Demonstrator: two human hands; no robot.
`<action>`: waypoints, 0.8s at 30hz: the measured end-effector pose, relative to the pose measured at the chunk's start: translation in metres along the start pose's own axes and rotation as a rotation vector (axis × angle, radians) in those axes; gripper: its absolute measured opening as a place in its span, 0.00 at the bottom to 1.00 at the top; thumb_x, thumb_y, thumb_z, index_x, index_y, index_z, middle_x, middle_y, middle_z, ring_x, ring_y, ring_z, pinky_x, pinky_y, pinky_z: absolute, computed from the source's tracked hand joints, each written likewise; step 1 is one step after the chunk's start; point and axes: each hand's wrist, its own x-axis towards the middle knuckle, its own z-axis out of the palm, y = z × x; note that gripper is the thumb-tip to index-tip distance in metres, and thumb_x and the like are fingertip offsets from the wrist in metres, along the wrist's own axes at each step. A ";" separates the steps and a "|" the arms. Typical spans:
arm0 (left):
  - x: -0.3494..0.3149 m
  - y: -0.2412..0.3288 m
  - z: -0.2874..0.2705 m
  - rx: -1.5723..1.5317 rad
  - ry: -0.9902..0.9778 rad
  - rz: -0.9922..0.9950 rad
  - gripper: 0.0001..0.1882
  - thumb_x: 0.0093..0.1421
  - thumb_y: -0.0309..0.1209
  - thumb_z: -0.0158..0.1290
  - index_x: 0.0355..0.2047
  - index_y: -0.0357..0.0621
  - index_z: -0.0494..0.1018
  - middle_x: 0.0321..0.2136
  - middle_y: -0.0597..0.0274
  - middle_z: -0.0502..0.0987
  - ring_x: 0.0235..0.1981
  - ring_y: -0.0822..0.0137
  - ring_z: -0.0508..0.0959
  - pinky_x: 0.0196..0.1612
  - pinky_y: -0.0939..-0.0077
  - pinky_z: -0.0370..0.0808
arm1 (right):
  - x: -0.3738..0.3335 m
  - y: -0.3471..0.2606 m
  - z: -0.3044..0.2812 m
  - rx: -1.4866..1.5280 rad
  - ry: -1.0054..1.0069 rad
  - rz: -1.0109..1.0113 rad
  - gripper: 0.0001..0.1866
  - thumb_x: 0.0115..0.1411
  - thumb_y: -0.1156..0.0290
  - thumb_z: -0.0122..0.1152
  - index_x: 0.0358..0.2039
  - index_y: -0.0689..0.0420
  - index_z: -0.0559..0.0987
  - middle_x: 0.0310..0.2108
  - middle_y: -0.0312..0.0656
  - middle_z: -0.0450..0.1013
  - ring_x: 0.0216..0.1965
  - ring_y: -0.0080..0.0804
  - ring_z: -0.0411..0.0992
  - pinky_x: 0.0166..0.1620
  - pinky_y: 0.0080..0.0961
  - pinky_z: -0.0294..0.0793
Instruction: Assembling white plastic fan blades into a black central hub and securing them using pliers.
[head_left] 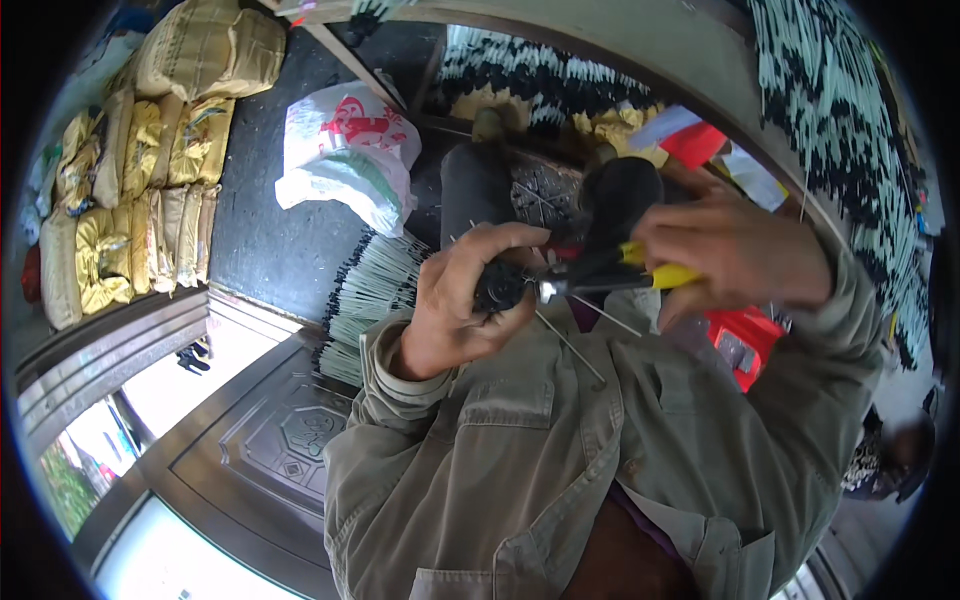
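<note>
Held in front of my chest, my left hand [447, 305] has its fingers wrapped round a dark, ridged black piece [499, 288]. Thin metal rods [572, 348] stick out near it toward my jacket. With my right hand [728, 245] I grip pliers [590, 279] that have yellow and black handles. Their metal jaws touch or nearly touch the edge of the black piece; whether they bite on a wire or rod there is too small to tell. Beneath my hands are my knees in dark trousers.
A white plastic bag [345, 150] lies at the left, beside a heap of pale rods with black ends [375, 295]. Wrapped brown bundles [140, 215] are stacked far left. More rods [830, 110] fill the right side. A red box [745, 345] sits by my right forearm.
</note>
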 end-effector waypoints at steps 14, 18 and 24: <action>0.000 -0.015 0.008 -0.316 -0.015 0.135 0.33 0.31 0.38 0.68 0.39 0.37 0.71 0.31 0.56 0.77 0.24 0.65 0.75 0.25 0.76 0.68 | -0.009 -0.013 0.043 0.215 0.390 -0.080 0.32 0.50 0.62 0.62 0.51 0.62 0.61 0.37 0.47 0.70 0.27 0.38 0.73 0.29 0.26 0.73; 0.007 -0.008 0.000 -0.343 -0.157 -0.009 0.33 0.29 0.40 0.69 0.34 0.31 0.72 0.26 0.53 0.76 0.27 0.63 0.75 0.31 0.72 0.70 | -0.018 -0.013 0.050 0.162 0.407 0.077 0.28 0.52 0.67 0.60 0.51 0.62 0.62 0.35 0.49 0.71 0.28 0.39 0.73 0.30 0.28 0.73; 0.017 -0.013 -0.002 -0.354 -0.310 0.082 0.33 0.28 0.41 0.69 0.32 0.31 0.73 0.27 0.54 0.76 0.26 0.64 0.75 0.29 0.73 0.68 | -0.020 0.001 0.028 0.987 -0.120 0.138 0.35 0.49 0.66 0.64 0.54 0.61 0.58 0.38 0.49 0.71 0.30 0.33 0.73 0.31 0.27 0.74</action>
